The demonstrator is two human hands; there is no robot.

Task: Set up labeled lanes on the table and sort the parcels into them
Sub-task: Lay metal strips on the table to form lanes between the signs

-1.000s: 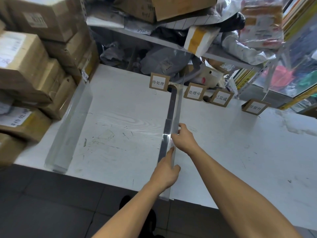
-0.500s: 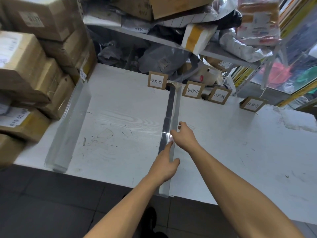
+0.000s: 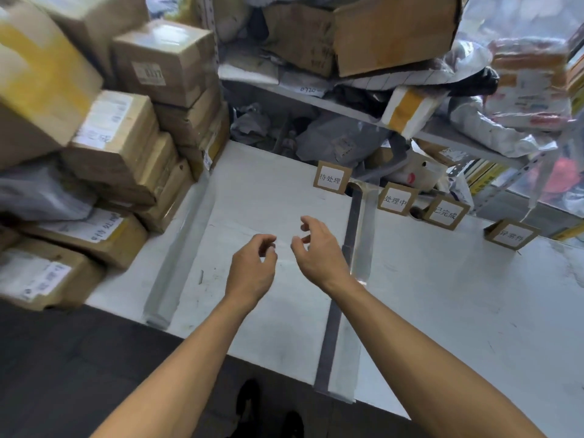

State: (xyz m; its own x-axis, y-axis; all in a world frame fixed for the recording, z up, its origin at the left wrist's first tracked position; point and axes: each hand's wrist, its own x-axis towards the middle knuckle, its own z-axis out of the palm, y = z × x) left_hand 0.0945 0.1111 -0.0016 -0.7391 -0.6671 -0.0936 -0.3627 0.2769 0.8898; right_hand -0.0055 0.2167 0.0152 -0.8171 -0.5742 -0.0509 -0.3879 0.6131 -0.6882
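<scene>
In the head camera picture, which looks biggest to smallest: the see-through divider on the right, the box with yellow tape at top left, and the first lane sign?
1. Box with yellow tape, though it sits nearest the camera.
2. See-through divider.
3. First lane sign.

arms: bare, sleeveless | hands (image 3: 252, 273): ungloved | shoes (image 3: 249, 403): black

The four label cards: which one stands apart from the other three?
The rightmost card, alone on the table; the other three cluster around the clear divider's far end.
</scene>
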